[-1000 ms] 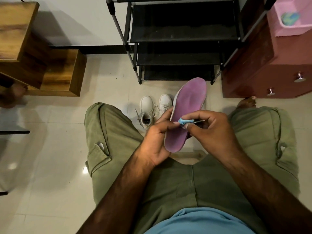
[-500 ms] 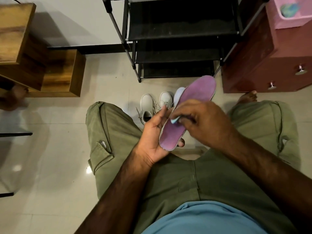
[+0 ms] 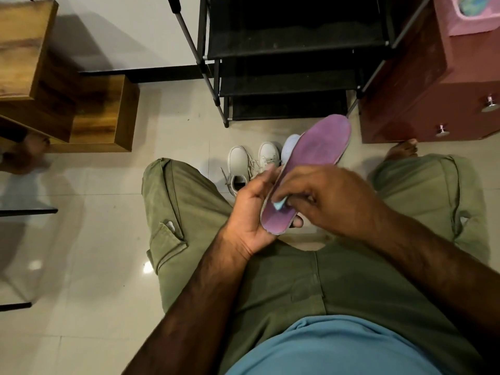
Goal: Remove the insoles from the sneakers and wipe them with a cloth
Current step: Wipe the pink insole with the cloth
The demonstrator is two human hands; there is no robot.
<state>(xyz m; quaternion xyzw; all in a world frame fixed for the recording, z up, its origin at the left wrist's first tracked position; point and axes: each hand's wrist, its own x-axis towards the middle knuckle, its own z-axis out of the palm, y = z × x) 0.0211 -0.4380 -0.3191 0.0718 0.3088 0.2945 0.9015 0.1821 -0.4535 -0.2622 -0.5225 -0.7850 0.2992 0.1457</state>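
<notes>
Over glossy tiles [image 3: 108, 266], blue cloth [image 3: 278, 204] touches oblong purple insole [image 3: 316, 150].

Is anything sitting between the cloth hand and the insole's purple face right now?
Nothing visible. The right hand holds the cloth straight against the insole near its heel end. The left hand grips the insole from the edge and underneath, off the purple face.

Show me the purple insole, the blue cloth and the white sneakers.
purple insole [image 3: 322, 147]: head view, bare toe part.
blue cloth [image 3: 278, 204]: head view, visible corner.
white sneakers [image 3: 238, 158]: head view, one shoe's toe.
</notes>
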